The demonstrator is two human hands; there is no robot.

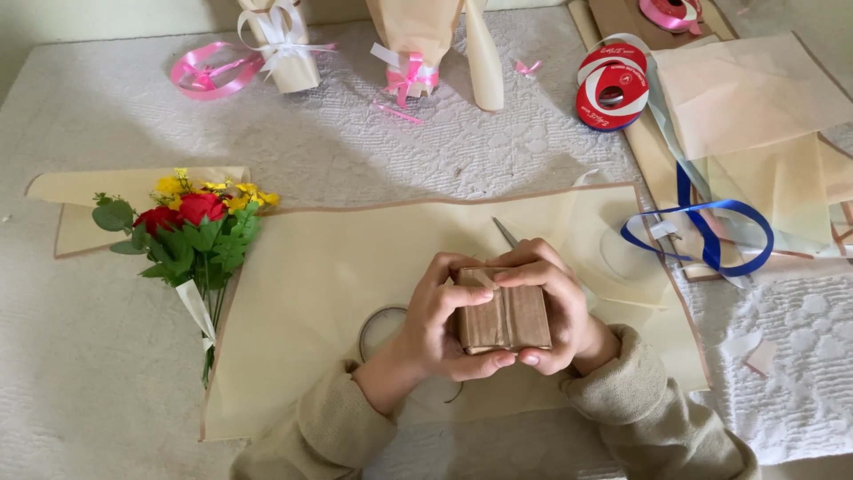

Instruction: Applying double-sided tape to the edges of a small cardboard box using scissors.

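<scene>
Two hands clasp one small brown box (504, 316) low of centre in the view. Left hand (440, 324) wraps the box's 9 o'clock side, thumb on top, fingers curled beneath. Right hand (555, 307) covers the 3 o'clock side, fingers folded over the top edge and touching the left thumb. Both grips are narrow and closed on the box, which is held just above a large cream sheet (338, 267) spread on the white cloth (89, 356).

At 12 o'clock from the box, scissors (506, 233) show only a tip from behind the right hand. At 9 o'clock, well apart, a bouquet (191, 233) of red and yellow flowers lies at the sheet's edge. At 2 o'clock, a blue ribbon (711, 233) loops over stacked pale papers (755, 98). A red reel (611, 89) sits at 1 o'clock, far off. Pink ribbon (204, 73) lies at 11 o'clock, near wrapped cones (284, 49).
</scene>
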